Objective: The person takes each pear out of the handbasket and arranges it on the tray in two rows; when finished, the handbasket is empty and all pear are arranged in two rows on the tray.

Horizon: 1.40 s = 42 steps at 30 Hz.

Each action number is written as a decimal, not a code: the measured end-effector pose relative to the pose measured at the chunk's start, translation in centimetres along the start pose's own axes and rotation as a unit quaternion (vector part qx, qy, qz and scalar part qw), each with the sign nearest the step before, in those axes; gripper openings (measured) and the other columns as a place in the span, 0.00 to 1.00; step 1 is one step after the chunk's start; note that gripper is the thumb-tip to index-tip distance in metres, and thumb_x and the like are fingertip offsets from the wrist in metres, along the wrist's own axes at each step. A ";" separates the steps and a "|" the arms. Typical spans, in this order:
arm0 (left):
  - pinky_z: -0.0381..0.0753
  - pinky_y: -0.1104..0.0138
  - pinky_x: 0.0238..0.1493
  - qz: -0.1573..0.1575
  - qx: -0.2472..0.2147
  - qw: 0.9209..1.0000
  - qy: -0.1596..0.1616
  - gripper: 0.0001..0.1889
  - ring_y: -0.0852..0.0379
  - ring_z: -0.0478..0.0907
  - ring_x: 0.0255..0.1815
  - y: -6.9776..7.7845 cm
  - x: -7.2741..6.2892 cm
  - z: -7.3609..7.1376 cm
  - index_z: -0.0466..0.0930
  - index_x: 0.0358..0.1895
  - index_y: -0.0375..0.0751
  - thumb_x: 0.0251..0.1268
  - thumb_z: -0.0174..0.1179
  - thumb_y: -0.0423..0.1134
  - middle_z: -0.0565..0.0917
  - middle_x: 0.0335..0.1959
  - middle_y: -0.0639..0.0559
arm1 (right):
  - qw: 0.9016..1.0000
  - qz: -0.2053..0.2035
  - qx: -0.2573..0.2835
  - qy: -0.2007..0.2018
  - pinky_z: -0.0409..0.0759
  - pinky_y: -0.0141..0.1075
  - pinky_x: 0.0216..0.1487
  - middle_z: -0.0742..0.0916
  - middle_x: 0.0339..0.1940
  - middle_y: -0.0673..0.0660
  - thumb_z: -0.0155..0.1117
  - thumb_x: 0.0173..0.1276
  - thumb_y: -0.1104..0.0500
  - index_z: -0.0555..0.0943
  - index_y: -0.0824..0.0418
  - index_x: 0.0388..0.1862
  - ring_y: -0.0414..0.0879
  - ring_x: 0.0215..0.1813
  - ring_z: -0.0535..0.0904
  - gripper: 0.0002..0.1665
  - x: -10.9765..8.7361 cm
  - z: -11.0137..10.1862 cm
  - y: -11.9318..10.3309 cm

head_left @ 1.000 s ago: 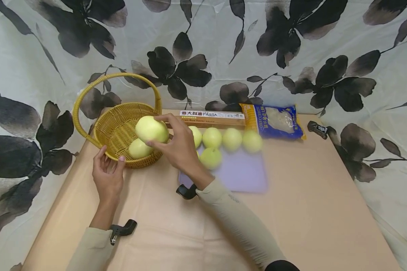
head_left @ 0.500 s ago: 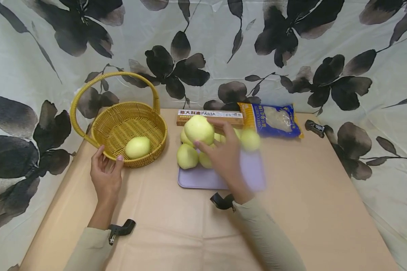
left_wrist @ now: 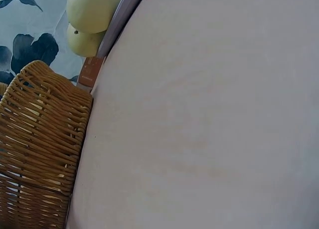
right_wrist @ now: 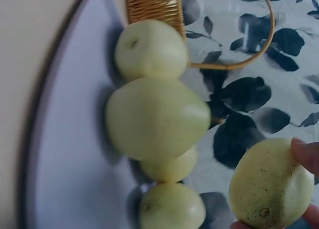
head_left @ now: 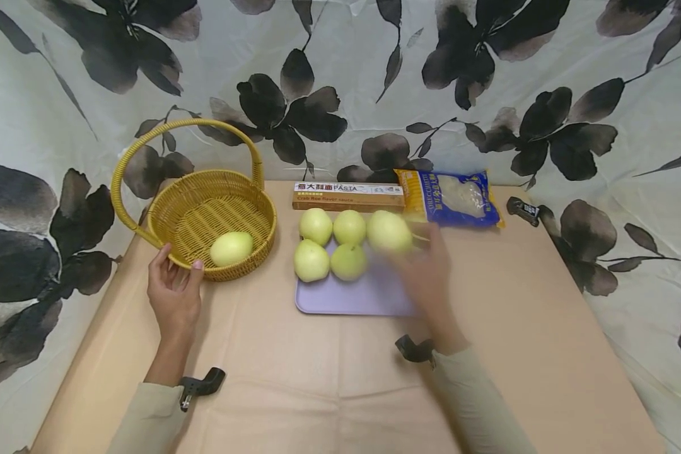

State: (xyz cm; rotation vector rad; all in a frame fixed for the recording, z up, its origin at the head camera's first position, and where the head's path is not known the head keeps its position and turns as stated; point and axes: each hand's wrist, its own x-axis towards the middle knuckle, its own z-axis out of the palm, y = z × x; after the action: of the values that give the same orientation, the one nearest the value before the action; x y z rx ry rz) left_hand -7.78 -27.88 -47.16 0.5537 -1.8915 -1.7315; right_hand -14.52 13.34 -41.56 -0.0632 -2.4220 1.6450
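In the head view, my right hand (head_left: pixel 431 277) holds a pale green pear (head_left: pixel 388 232) over the back right of a lilac tray (head_left: pixel 335 299); motion blurs both. The right wrist view shows my fingertips on this speckled pear (right_wrist: pixel 271 189). Several more pears (head_left: pixel 311 260) sit in two rows on the tray, some hidden behind the held one and my hand. A yellow woven basket (head_left: pixel 243 268) with a tall hoop handle stands at the left, one pear (head_left: pixel 231 248) lying inside. My left hand (head_left: pixel 176 302) grips the near left of its rim between thumb and fingers.
Behind the tray lie a brown pasta box (head_left: pixel 347 200) and a blue and yellow orecchiette bag (head_left: pixel 454 198). A small black packet (head_left: pixel 523 211) is near the table's back right corner. A flower-printed cloth (head_left: pixel 374 75) hangs at the back.
My right hand has carried the pear rightward from over the basket, across the tray to its right side. My left hand stays at the basket rim; one pear still lies in the basket.
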 end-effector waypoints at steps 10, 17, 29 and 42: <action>0.64 0.50 0.87 -0.001 -0.012 1.000 0.002 0.36 0.40 0.60 0.85 -0.2 0.0 0.0 0.63 0.81 0.52 0.74 0.67 0.36 0.62 0.85 0.45 | 0.992 0.065 -0.074 -0.079 0.78 0.57 0.74 0.81 0.68 0.64 0.78 0.65 0.57 0.72 0.59 0.71 0.61 0.68 0.78 0.38 -0.1 0.1 3.1; 0.63 0.48 0.87 0.001 0.001 1.000 -0.002 0.36 0.41 0.59 0.86 -0.2 0.1 0.0 0.62 0.82 0.53 0.75 0.66 0.37 0.61 0.86 0.45 | 0.991 0.068 -0.069 -0.087 0.78 0.57 0.74 0.79 0.69 0.63 0.80 0.64 0.53 0.69 0.59 0.72 0.61 0.68 0.78 0.42 -0.4 0.4 3.8; 0.64 0.48 0.87 0.009 0.009 1.000 -0.005 0.36 0.40 0.60 0.86 -0.2 0.1 0.0 0.61 0.82 0.52 0.76 0.66 0.37 0.61 0.85 0.45 | 0.988 0.045 -0.124 -0.086 0.81 0.55 0.69 0.79 0.66 0.60 0.81 0.62 0.45 0.70 0.57 0.73 0.57 0.65 0.77 0.46 -0.7 1.1 4.8; 0.63 0.50 0.87 0.009 0.003 1.000 -0.005 0.37 0.40 0.59 0.86 -0.3 0.2 0.0 0.61 0.82 0.50 0.76 0.66 0.36 0.61 0.85 0.45 | 0.995 -0.079 -0.030 -0.045 0.69 0.51 0.81 0.81 0.69 0.59 0.85 0.59 0.57 0.78 0.58 0.68 0.55 0.73 0.74 0.39 -1.0 1.3 -1.0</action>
State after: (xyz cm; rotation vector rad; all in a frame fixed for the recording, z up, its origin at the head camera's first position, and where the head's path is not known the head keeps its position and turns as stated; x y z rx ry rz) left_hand -7.91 -28.04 -47.43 0.5296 -1.9023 -1.7207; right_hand -13.69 11.61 -41.23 0.1929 -2.4716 1.5367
